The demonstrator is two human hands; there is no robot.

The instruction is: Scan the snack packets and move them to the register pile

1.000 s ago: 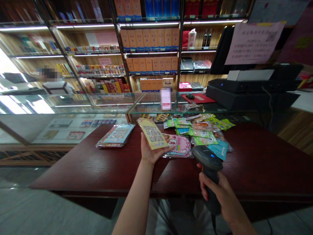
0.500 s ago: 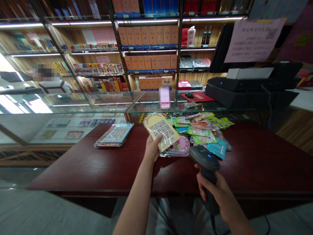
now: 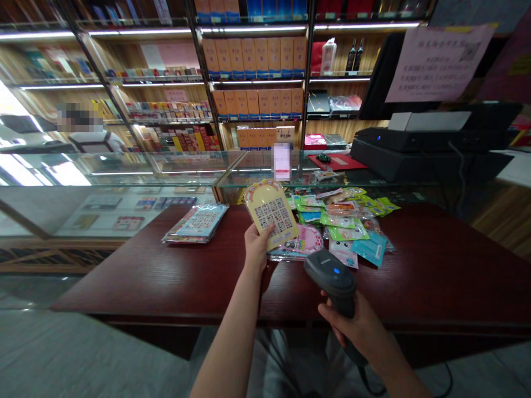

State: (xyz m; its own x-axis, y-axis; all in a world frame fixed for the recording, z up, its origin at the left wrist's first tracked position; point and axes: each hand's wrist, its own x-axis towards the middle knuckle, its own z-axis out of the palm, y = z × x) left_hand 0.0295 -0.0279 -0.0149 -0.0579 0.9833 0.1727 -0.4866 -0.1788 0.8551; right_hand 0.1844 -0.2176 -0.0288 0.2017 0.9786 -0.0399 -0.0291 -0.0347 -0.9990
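My left hand (image 3: 258, 243) grips the lower left edge of a yellow packet (image 3: 271, 213) in clear wrapping, thumb on top. Its face carries a grid of small pictures. My right hand (image 3: 352, 320) is wrapped round the handle of a dark grey barcode scanner (image 3: 332, 273), which has a blue light and a cable below. The scanner's head points toward the yellow packet, apart from it. Behind the packet lies a pink packet (image 3: 310, 239), partly covered. A heap of small green packets (image 3: 342, 221) spreads to the right, with a blue packet (image 3: 370, 249) at its near edge.
A stack of wrapped packets (image 3: 199, 224) lies left on the dark red table (image 3: 136, 282). Behind stands a glass counter (image 3: 186, 177) bearing an upright phone-like screen (image 3: 282, 161). A monitor (image 3: 379, 77) and black machine (image 3: 418, 149) stand right. A person (image 3: 89, 138) is far left.
The scanner in my right hand has moved left, closer to the yellow packet. My left hand has turned the packet a little more upright. The view has shifted slightly.
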